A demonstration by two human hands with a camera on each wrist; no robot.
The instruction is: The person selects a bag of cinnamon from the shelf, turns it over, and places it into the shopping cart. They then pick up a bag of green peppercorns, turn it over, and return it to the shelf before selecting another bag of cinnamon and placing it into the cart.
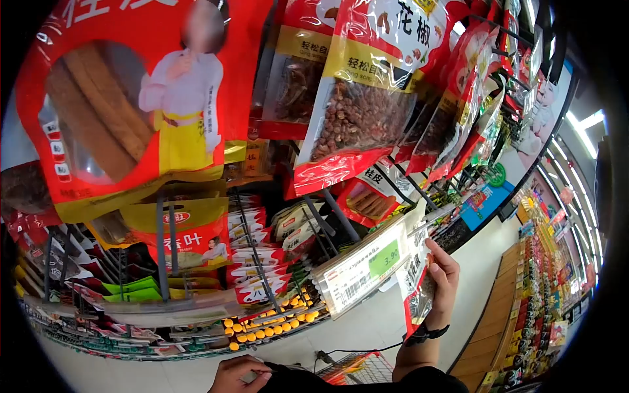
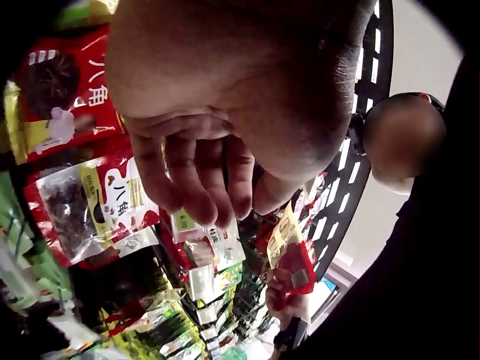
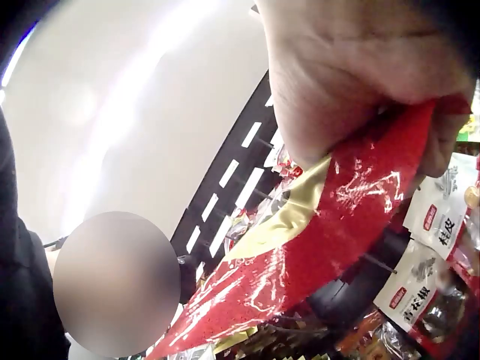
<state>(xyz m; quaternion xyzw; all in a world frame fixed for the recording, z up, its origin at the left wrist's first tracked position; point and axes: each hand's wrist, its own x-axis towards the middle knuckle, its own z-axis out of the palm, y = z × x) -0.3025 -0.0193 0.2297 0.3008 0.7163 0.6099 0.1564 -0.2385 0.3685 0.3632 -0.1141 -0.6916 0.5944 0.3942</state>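
Note:
My right hand [image 1: 443, 281] pinches a small red and white spice packet [image 1: 418, 291] by its side, just right of a price label [image 1: 363, 270] reading 3.90. The right wrist view has the packet's red and gold back [image 3: 300, 247] slanting down from the curled right hand [image 3: 367, 82]. At the bottom of the head view my left hand [image 1: 241, 375] is low, away from the racks. Its fingers hang loosely bent in the left wrist view, where the left hand [image 2: 217, 112] holds nothing.
Large red spice bags, one with cinnamon bark [image 1: 98, 111] and one with peppercorns [image 1: 360, 118], hang close on metal hooks. Below are wire bins of packets. A wire basket [image 1: 367, 369] is near the bottom, and a stocked shelf [image 1: 485, 327] runs along the right.

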